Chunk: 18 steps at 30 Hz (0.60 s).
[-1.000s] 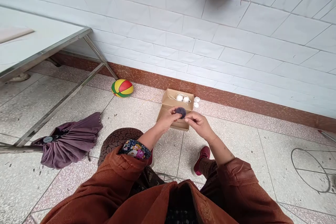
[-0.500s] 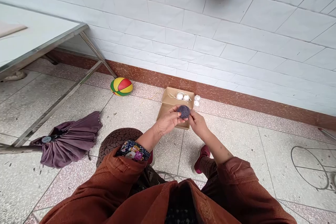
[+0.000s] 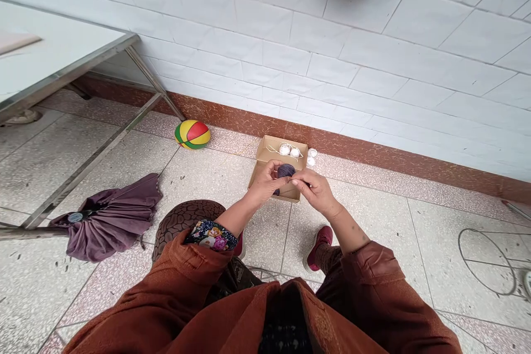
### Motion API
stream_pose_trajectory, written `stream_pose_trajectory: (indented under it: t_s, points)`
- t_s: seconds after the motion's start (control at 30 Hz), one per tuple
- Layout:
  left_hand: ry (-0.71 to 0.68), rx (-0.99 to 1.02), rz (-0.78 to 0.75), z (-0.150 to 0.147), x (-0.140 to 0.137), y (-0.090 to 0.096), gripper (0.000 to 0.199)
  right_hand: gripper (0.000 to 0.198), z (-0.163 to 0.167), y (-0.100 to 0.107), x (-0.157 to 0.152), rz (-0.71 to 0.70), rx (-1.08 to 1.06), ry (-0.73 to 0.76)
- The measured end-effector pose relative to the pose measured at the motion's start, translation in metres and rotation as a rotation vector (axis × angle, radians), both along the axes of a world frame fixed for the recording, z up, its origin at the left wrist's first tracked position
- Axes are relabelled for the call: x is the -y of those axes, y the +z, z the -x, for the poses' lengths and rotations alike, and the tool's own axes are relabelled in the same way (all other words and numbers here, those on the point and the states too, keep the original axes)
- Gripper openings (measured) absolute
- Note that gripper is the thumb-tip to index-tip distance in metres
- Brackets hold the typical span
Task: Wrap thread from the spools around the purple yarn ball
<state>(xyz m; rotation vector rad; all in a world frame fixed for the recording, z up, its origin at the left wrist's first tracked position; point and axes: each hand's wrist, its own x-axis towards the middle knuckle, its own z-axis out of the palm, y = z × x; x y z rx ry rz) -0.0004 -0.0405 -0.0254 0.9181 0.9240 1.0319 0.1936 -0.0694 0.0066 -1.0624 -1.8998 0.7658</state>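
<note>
A dark purple-grey ball of yarn (image 3: 286, 170) is gripped in my left hand (image 3: 264, 183), its fingers curled round the far and left sides. My right hand (image 3: 316, 189) is closed in a pinch at the ball's near right side, on what looks like its yarn strand; the strand itself barely shows. Both hands are over an open cardboard box (image 3: 265, 160) on the floor. Two white yarn balls (image 3: 290, 150) with loose strands lie in its far half. Under my hands, a small dark thing (image 3: 276, 192) shows in the near half, partly hidden.
Two small white balls (image 3: 311, 157) sit on the floor right of the box. To the left are a colourful ball (image 3: 193, 134), a purple umbrella (image 3: 114, 215), a patterned stool (image 3: 182, 221) and a metal-framed table (image 3: 70, 38). A wire frame (image 3: 489, 263) lies at right.
My right hand has come leftward across the ball's near side, its back now turned up. The yarn ball has shifted slightly left and up in my left hand.
</note>
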Motion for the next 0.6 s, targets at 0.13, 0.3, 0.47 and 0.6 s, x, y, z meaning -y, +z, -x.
stream_pose_trajectory:
  t_s: [0.13,0.3,0.47,0.6]
  points:
    - [-0.006,0.132,0.153,0.000,0.000,0.002,0.043,0.049,-0.008,0.008,-0.005,0.032,-0.083,-0.092]
    - [-0.012,0.167,0.161,0.001,-0.001,0.001,0.039,0.050,-0.013,0.012,-0.002,0.072,-0.131,-0.042]
    - [-0.225,0.062,0.097,0.001,0.004,-0.002,0.044,0.040,-0.008,0.014,-0.008,0.054,-0.110,-0.046]
    - [-0.371,0.098,-0.018,0.002,0.011,0.001,0.070,0.031,-0.005,0.000,-0.022,0.165,-0.100,-0.110]
